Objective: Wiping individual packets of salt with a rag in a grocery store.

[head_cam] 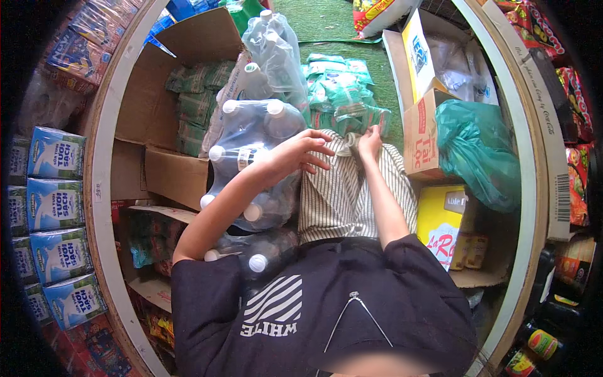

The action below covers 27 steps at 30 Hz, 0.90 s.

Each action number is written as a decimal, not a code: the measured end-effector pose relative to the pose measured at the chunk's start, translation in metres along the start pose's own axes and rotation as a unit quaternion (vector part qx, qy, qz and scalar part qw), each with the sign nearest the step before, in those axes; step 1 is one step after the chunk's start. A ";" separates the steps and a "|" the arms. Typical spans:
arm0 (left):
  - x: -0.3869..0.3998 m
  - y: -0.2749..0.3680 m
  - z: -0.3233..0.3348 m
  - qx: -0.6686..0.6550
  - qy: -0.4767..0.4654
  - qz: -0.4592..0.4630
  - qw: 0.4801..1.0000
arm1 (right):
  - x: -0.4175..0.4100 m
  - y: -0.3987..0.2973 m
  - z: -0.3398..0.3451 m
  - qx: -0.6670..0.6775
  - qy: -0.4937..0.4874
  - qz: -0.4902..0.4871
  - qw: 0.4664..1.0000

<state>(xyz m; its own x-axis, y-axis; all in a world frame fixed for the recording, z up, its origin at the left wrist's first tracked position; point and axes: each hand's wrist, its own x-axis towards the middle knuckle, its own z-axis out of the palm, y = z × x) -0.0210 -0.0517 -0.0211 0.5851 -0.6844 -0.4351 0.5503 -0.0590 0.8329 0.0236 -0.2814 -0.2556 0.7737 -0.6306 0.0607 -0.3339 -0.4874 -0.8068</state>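
My left hand (308, 150) hovers over striped trousers and the edge of a shrink-wrapped pack of bottles (254, 155). Its fingers are spread, with nothing in them. Beyond my knees, a pile of green plastic packets (337, 85) lies on green matting (330, 23). My right hand (370, 143) is at the near right corner of this pile, its fingertips closed on the edge of a green packet (378, 117). The fingers' undersides are hidden. More bottles in clear plastic (275, 56) stand left of the pile.
An open cardboard box (193, 35) at the left holds similar green packets (198, 94). At right are a printed carton (420, 134), a knotted green plastic bag (471, 146) and a yellow box (438, 212). Milk cartons (56, 202) line the left side, beyond a pale curved-looking frame edge (101, 188).
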 end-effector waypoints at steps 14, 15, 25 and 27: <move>-0.003 0.004 0.005 0.031 0.038 -0.007 0.999 | 0.015 0.002 0.001 -0.015 -0.083 0.084 0.993; -0.005 0.004 0.003 0.024 0.043 -0.004 0.999 | 0.013 -0.004 0.003 -0.015 -0.079 0.085 0.993; -0.003 0.005 0.005 -0.003 0.070 0.015 0.997 | 0.054 0.008 -0.080 0.175 -0.172 0.053 0.968; -0.009 0.001 -0.001 -0.050 0.082 0.081 0.992 | 0.033 -0.045 -0.099 0.172 -0.196 0.026 0.965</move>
<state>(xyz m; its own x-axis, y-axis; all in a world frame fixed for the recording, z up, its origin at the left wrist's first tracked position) -0.0257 -0.0452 -0.0168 0.7557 -0.5507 -0.3544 0.4920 0.1202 0.8622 0.0113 -0.3399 -0.1591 0.9273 -0.3397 -0.1576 -0.2312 -0.1884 -0.9545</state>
